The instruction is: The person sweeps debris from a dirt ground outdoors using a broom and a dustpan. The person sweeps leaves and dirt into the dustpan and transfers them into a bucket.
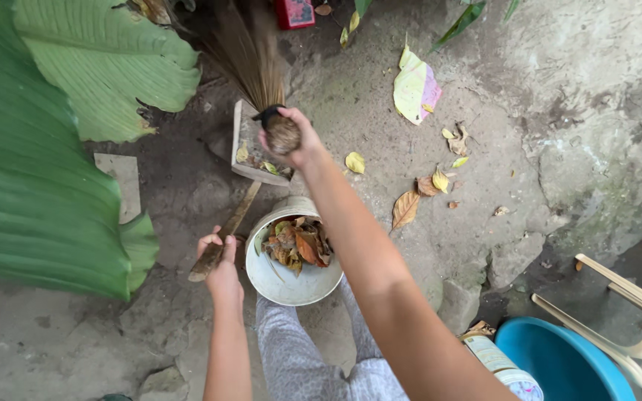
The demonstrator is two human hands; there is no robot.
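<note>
Bare, damp earth and cracked concrete fill the view below me, with big green leaves [31, 171] crowding in from the left. My right hand [291, 141] is clenched round the bound top of a stick broom [250, 59], bristles fanned away from me, so the sweeping end meets the ground by the dustpan. My left hand [221, 260] is closed on the long wooden handle of that dustpan [250, 145], holding the flat wooden tray low and tilted toward the broom so leaves can be pushed onto it; a few yellow ones already lie in it. Just beside both hands, between my knees, stands a white bucket [280, 286] holding brown and orange dead leaves, close enough to tip the tray into. Further out, scattered fallen leaves [406, 208] lie on the ground to the right, one large pale one [416, 89] beyond them. At lower right sit a blue basin [559, 364] and a cream plastic chair [633, 327].
</note>
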